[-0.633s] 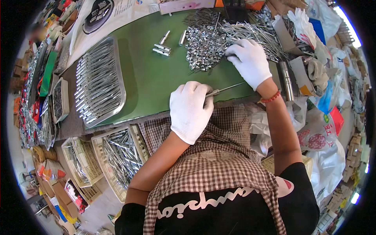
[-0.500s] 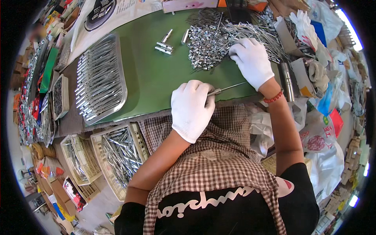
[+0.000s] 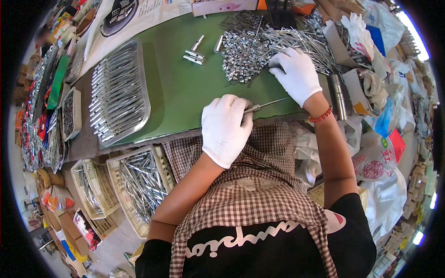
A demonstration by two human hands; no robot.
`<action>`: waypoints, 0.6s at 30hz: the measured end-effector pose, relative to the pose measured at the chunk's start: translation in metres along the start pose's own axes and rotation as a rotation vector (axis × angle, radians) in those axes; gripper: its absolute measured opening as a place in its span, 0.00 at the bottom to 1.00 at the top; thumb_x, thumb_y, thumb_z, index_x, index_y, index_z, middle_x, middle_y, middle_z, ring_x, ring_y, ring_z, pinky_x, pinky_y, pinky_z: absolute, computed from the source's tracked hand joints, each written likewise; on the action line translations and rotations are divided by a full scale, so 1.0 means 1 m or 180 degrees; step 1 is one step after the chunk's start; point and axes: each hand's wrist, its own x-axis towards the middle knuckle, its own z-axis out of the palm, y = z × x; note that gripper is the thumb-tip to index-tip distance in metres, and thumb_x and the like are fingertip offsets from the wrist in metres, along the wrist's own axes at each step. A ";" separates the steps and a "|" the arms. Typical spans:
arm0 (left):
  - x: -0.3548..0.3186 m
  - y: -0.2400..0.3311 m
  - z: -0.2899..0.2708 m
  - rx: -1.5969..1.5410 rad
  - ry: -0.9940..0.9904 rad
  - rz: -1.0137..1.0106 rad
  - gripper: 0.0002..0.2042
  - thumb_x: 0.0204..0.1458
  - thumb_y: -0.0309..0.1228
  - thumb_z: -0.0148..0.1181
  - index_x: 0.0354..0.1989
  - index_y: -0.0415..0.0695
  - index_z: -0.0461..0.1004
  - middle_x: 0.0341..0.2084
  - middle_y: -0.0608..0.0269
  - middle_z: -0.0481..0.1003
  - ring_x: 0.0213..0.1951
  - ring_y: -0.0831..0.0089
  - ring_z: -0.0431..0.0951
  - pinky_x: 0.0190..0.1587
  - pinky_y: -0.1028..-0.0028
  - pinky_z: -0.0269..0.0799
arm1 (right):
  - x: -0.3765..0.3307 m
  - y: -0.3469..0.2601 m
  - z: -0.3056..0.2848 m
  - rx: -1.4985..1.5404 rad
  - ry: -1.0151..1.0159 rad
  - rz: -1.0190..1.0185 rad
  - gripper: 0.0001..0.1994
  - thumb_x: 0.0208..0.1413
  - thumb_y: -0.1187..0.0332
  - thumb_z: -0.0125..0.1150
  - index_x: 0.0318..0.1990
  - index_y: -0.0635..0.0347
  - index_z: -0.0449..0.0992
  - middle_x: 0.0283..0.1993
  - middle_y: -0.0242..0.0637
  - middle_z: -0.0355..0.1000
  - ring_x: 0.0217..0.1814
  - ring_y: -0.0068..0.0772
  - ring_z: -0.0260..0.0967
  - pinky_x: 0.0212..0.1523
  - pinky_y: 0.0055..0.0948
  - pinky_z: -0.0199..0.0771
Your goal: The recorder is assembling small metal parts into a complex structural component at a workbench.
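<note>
Smooth green tabletop (image 3: pixel 178 90) beneath ribbed-gloved left hand (image 3: pixel 225 129) around slender metal rod (image 3: pixel 262 105).

From where I stood, the white-gloved left hand (image 3: pixel 225 130) covered one end of a thin silvery metal rod (image 3: pixel 272 102). Whether the white-gloved right hand (image 3: pixel 297 74) pinched anything, I couldn't tell. The upper edge of view cut off a pink cardboard box (image 3: pixel 224 6).

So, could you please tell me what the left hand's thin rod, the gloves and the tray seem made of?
Thin rod: likely metal, grey with a slight shine.
Gloves: seemingly knitted fabric, matte white with fine ribs.
Tray: smooth metal, perhaps aluminium or steel, judging by its silvery rim.
</note>
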 end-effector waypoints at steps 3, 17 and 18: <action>0.001 0.001 -0.001 0.0007 -0.0025 0.0010 0.06 0.41 0.27 0.64 0.28 0.49 0.74 0.27 0.64 0.72 0.30 0.60 0.74 0.34 0.61 0.67 | -0.004 -0.004 0.000 -0.0051 -0.0052 -0.0130 0.05 0.48 0.65 0.64 0.31 0.52 0.77 0.34 0.36 0.72 0.42 0.42 0.70 0.44 0.40 0.71; 0.001 0.001 -0.002 0.0016 -0.0051 0.0065 0.06 0.42 0.27 0.64 0.29 0.48 0.75 0.27 0.63 0.72 0.30 0.60 0.73 0.34 0.61 0.67 | -0.040 -0.035 -0.019 0.1327 -0.0240 -0.0347 0.04 0.49 0.73 0.62 0.33 0.56 0.77 0.34 0.37 0.74 0.39 0.44 0.71 0.42 0.38 0.71; 0.001 0.002 -0.003 0.0042 -0.0035 0.0059 0.06 0.42 0.27 0.64 0.29 0.48 0.75 0.27 0.63 0.72 0.30 0.60 0.73 0.33 0.61 0.66 | -0.040 -0.035 -0.019 0.1331 -0.0242 -0.0347 0.04 0.49 0.73 0.62 0.33 0.56 0.77 0.34 0.37 0.74 0.39 0.44 0.71 0.42 0.38 0.71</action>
